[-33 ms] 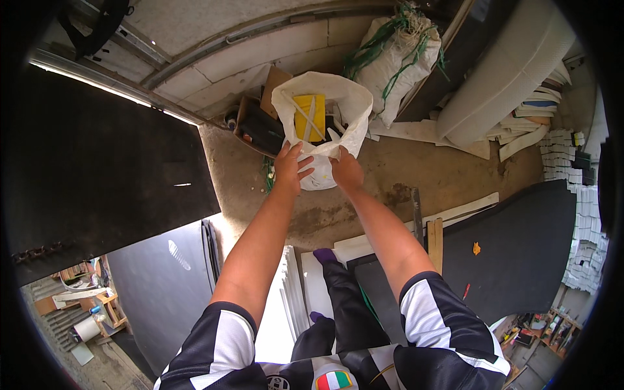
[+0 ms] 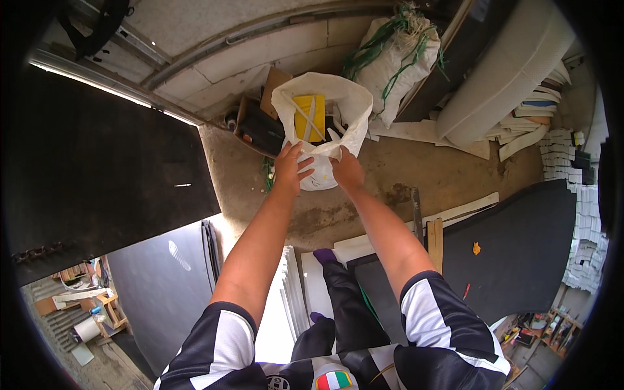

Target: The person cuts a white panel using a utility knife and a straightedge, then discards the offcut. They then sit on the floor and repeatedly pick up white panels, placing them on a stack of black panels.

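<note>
A white woven sack (image 2: 359, 107) stands with its mouth wide apart on the floor ahead of me. On the near side of its rim, my left hand (image 2: 288, 167) pinches the edge, with some fingers stretched out along the outside. My right hand (image 2: 347, 170) is closed on the same rim a little to the right. Inside the sack lie a yellow flat piece (image 2: 301, 123), thin white strips (image 2: 311, 112) crossing over it, and dark scraps. The bottom of the contents is hidden.
Behind the sack's left side sits a cardboard box (image 2: 244, 123). A full sack with green ties (image 2: 396, 68) leans at the back, beside a large white foam roll (image 2: 504, 75). Dark sheets (image 2: 520, 253) lie to the right; a black panel (image 2: 110, 169) stands left. Wooden strips (image 2: 435, 247) lie near my feet.
</note>
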The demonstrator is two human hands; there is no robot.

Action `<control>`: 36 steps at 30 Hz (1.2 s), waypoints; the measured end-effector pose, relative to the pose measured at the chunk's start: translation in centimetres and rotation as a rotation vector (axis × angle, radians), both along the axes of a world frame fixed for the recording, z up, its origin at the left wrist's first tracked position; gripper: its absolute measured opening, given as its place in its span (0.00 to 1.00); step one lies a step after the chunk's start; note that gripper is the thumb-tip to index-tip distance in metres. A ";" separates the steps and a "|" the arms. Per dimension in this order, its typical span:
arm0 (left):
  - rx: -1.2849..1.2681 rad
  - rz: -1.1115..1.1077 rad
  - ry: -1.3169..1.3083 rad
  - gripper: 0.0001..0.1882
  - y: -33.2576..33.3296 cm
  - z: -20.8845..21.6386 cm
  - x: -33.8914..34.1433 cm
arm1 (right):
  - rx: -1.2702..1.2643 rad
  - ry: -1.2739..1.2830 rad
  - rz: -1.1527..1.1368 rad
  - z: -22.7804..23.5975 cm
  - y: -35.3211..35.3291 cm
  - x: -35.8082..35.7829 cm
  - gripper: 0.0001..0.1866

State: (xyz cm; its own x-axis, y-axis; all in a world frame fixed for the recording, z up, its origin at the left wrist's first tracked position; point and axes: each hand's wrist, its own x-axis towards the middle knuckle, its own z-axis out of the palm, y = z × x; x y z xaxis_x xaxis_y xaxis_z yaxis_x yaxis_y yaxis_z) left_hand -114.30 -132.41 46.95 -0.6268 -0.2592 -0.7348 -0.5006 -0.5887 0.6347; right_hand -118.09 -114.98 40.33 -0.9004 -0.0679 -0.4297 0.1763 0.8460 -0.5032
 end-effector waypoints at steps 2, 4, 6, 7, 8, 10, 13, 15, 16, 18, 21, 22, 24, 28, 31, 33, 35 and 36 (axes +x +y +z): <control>0.003 -0.042 0.009 0.46 0.1 0.3 0.4 | 0.007 0.007 -0.016 0.7 0.4 0.2 0.36; -0.013 -0.090 0.021 0.45 0.6 0.6 1.1 | 0.009 -0.016 0.005 1.5 0.8 0.7 0.38; -0.002 -0.093 -0.012 0.43 1.2 0.8 2.0 | 0.002 -0.020 0.009 2.3 1.0 1.4 0.39; 0.004 -0.094 -0.040 0.42 1.6 0.9 2.5 | -0.009 -0.014 0.006 2.8 1.1 1.7 0.39; 0.008 -0.080 -0.044 0.40 2.0 1.0 3.0 | -0.012 -0.024 0.001 3.3 1.1 2.3 0.40; 0.018 -0.049 -0.061 0.36 2.6 1.0 3.6 | -0.069 0.013 -0.028 4.2 1.0 2.9 0.40; -0.013 -0.146 -0.076 0.31 4.0 1.2 6.9 | -0.151 0.067 -0.066 5.8 1.6 6.0 0.40; -0.065 -0.262 -0.090 0.29 5.7 1.5 10.0 | -0.188 0.048 -0.096 7.0 2.7 9.0 0.38; -0.094 -0.324 -0.119 0.28 6.9 1.7 11.8 | -0.213 0.061 -0.097 7.6 3.5 10.9 0.38; -0.074 -0.395 -0.086 0.27 9.1 2.4 15.3 | -0.244 0.071 -0.119 9.0 5.3 14.6 0.37; -0.054 -0.482 -0.085 0.26 12.8 3.9 20.6 | -0.292 0.035 -0.188 11.3 9.4 21.0 0.35; -0.054 -0.510 -0.093 0.26 14.1 4.5 22.5 | -0.297 0.047 -0.222 12.1 10.9 23.2 0.34; -0.066 -0.607 -0.076 0.27 16.7 5.6 25.6 | -0.306 0.062 -0.290 13.5 14.1 27.6 0.34; -0.089 -0.766 -0.022 0.24 22.3 8.4 30.8 | -0.287 0.091 -0.448 16.6 20.3 36.8 0.31; -0.130 -0.970 0.029 0.22 26.4 10.4 34.1 | -0.289 0.162 -0.556 18.8 24.4 43.5 0.29; -0.131 -1.127 0.066 0.22 29.2 11.2 36.5 | -0.269 0.190 -0.658 19.9 27.2 48.6 0.28; -0.138 -1.261 0.087 0.20 33.1 11.6 38.8 | -0.245 0.200 -0.763 20.4 30.4 53.0 0.27; -0.134 -1.329 0.076 0.20 35.0 11.7 40.2 | -0.233 0.230 -0.816 20.4 31.9 55.2 0.27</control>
